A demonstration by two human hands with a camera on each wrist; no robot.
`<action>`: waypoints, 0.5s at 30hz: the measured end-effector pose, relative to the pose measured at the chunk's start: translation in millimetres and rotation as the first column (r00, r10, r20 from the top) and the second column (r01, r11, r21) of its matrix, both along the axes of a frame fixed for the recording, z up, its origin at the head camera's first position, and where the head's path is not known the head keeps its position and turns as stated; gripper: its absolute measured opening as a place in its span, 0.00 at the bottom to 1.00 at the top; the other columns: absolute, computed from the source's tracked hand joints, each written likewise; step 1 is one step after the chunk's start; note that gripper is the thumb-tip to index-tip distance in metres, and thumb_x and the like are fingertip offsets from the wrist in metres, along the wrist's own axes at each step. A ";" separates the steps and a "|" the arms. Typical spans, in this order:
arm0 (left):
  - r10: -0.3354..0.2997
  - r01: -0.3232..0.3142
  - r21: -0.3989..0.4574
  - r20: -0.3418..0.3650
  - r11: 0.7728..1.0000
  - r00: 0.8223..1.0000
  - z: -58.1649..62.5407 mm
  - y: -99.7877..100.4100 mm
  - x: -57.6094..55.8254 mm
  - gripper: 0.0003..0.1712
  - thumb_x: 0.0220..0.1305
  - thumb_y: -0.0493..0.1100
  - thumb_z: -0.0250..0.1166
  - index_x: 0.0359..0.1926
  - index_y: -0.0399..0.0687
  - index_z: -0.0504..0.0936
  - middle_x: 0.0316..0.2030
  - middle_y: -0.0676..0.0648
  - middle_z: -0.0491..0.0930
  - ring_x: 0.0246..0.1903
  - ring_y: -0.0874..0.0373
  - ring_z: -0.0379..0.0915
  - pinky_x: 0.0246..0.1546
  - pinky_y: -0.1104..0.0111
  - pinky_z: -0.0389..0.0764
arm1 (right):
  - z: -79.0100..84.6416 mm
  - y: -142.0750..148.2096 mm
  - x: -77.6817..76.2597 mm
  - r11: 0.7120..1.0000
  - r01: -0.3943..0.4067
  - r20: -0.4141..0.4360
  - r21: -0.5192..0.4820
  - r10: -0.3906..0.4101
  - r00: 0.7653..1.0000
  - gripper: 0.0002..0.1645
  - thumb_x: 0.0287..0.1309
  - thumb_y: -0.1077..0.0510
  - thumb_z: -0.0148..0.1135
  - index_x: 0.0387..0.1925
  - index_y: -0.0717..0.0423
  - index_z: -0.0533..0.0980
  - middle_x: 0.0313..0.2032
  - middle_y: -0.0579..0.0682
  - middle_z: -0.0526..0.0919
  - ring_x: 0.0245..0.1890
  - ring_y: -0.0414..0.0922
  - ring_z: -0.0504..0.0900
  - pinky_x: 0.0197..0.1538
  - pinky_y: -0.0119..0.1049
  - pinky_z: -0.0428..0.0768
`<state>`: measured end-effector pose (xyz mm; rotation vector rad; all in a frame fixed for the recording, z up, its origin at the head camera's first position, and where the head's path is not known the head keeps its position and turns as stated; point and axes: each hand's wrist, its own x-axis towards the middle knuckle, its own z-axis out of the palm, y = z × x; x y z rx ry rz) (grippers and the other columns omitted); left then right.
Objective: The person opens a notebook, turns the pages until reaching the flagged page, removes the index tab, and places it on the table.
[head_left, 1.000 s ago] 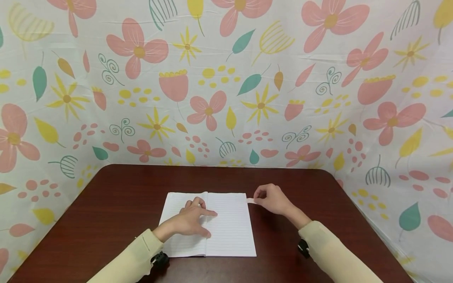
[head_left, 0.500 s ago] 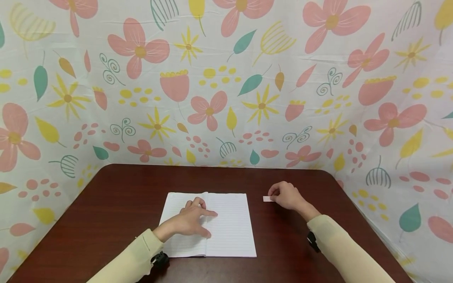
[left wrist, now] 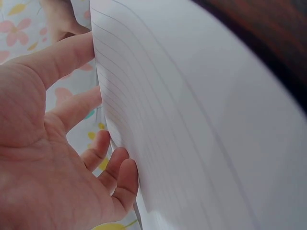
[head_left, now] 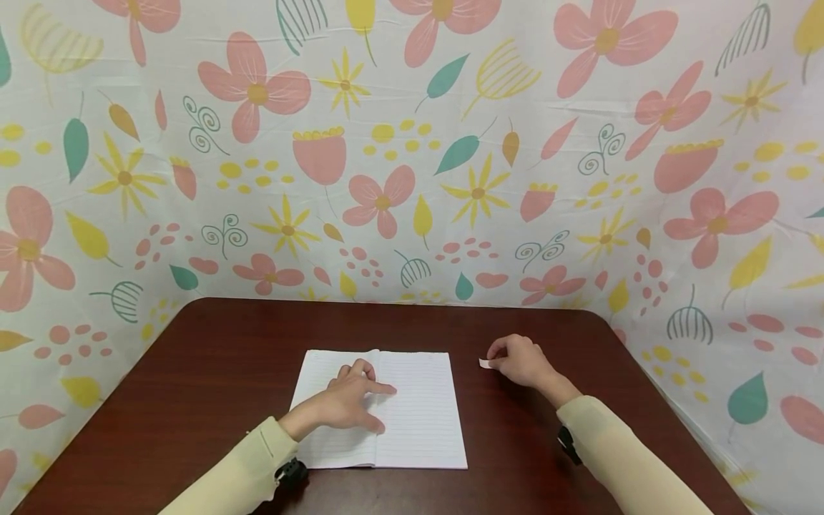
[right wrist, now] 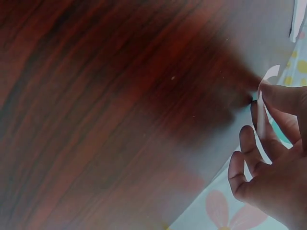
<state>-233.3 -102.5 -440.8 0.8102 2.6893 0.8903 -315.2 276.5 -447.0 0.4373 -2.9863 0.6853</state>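
Observation:
An open lined notebook (head_left: 421,422) lies on the table with both white pages facing up. Over its centre fold, my left hand (head_left: 341,399) presses the pages, thumb and index finger stretched toward the right page and the other fingers partly bent. The left wrist view shows these fingertips against the lined paper (left wrist: 192,143). To the right of the notebook, my right hand (head_left: 523,361) pinches a small white paper strip (head_left: 486,364) between thumb and index finger. Its free end curves out past the fingertips in the right wrist view, and the rest is partly hidden by the fingers.
The dark brown wooden table (head_left: 225,365) has rounded far corners. A white curtain (head_left: 412,143) printed with flowers and leaves hangs behind it and along the sides. A black wrist device (head_left: 291,472) sits by the left sleeve, close over the table.
My right hand has carried the paper strip rightward, away from the notebook's edge, then lowered slightly toward me. The strip now looks more curved. My left hand stays in place on the notebook.

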 end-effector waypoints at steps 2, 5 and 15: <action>0.003 -0.003 -0.004 0.000 1.000 1.000 -0.3 0.1 -0.1 0.36 0.51 0.47 0.84 0.63 0.50 0.87 0.48 0.50 0.61 0.44 0.49 0.54 0.37 0.58 0.63 | -0.3 -0.3 1.0 1.000 -0.014 -0.021 0.001 0.014 1.000 0.01 0.63 0.61 0.73 0.36 0.53 0.88 0.35 0.45 0.86 0.35 0.47 0.81 0.46 0.56 0.77; 0.005 -0.005 -0.009 0.000 1.000 1.000 0.3 0.0 0.0 0.36 0.51 0.47 0.84 0.63 0.50 0.87 0.49 0.50 0.61 0.43 0.49 0.55 0.37 0.58 0.64 | -1.5 -1.0 2.2 0.999 -0.041 -0.068 -0.004 0.040 0.997 0.02 0.63 0.61 0.74 0.36 0.51 0.90 0.40 0.47 0.86 0.45 0.53 0.81 0.50 0.63 0.73; 0.003 -0.003 -0.007 0.000 1.000 1.000 0.9 0.0 0.6 0.36 0.50 0.47 0.84 0.63 0.50 0.87 0.48 0.50 0.60 0.43 0.49 0.54 0.37 0.58 0.64 | -7.2 -6.5 1.0 0.990 -0.134 -0.124 -0.040 0.128 0.984 0.05 0.61 0.61 0.76 0.35 0.47 0.92 0.39 0.44 0.86 0.47 0.55 0.78 0.48 0.64 0.67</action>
